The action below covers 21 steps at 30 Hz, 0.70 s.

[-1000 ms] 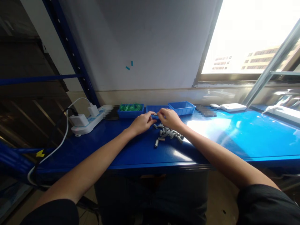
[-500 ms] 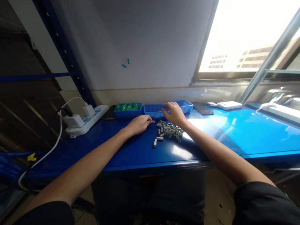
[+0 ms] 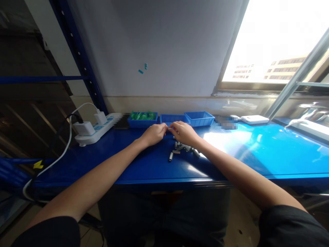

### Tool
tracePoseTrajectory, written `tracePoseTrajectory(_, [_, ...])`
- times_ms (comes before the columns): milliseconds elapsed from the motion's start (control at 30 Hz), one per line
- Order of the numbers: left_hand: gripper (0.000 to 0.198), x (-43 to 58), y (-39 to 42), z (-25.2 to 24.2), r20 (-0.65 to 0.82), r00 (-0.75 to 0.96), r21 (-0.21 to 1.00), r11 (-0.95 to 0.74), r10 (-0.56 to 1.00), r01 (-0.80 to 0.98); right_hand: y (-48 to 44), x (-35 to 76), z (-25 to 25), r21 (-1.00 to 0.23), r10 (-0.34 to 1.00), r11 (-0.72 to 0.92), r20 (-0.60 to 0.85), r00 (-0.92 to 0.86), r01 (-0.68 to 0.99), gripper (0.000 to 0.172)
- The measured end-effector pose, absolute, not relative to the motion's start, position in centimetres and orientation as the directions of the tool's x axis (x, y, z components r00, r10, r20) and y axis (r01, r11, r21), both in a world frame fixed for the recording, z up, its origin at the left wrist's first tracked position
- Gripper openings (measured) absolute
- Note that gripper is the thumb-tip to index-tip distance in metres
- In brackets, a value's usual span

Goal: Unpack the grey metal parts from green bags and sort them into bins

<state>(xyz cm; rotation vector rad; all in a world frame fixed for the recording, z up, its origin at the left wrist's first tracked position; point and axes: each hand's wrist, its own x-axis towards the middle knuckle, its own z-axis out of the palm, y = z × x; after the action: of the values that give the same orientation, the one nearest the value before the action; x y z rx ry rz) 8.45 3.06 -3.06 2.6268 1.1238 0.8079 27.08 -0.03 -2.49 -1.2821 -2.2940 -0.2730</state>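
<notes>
My left hand (image 3: 154,133) is closed in a pinch on a small grey metal piece (image 3: 170,128), which shows between the fingertips. From the other side my right hand (image 3: 185,132) meets it, thumb and fingers pinched at the same piece; anything else in those fingers is too small to make out. Under the right hand lies a pile of similar short grey metal pieces (image 3: 189,149), partly hidden by the hand and wrist. Two loose ones, a standing-out piece (image 3: 171,156) and a crosswise piece (image 3: 176,152), lie at the pile's near left.
Behind my hands stand a blue bin with green bits (image 3: 143,122), a middle blue bin (image 3: 164,119) and a right blue bin (image 3: 200,120). A white power strip (image 3: 99,132) with plugged chargers is at the left. A white box (image 3: 254,119) lies toward the window on the blue table (image 3: 144,168).
My right hand has come down and left from the blue bins to my left hand, and their fingertips now meet at the metal piece. The view has shifted slightly.
</notes>
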Motion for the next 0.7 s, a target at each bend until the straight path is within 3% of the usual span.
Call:
tracePoseTrajectory(133, [0.026,8.5,2.9,-3.1,0.43,0.575,0.396,-0.717,0.697,0.573,0.2,27.1,-2.7,-0.007,0.765,0.496,0.475,-0.434,0.868,0.031])
tracePoseTrajectory(267, [0.027,8.8,2.7,-3.2,0.452,0.601,0.357,-0.751,0.659,0.555,0.2,27.2,-2.5,0.02,0.78,0.445,0.483,-0.398,0.895,0.032])
tracePoseTrajectory(400, [0.022,8.9,2.5,-3.0,0.48,0.569,0.326,-0.738,0.668,0.592,0.0,27.2,-2.1,-0.038,0.779,0.469,0.489,-0.393,0.883,0.031])
tracePoseTrajectory(533, [0.03,8.8,2.4,-2.7,0.475,0.55,0.311,-0.716,0.687,0.625,-0.4,27.4,-1.8,-0.166,0.751,0.531,0.546,-0.371,0.831,0.022])
tracePoseTrajectory(700, [0.034,8.9,2.3,-2.8,0.46,0.555,0.314,-0.711,0.693,0.629,-0.6,27.5,-1.6,-0.136,0.722,0.572,0.551,-0.417,0.809,0.017])
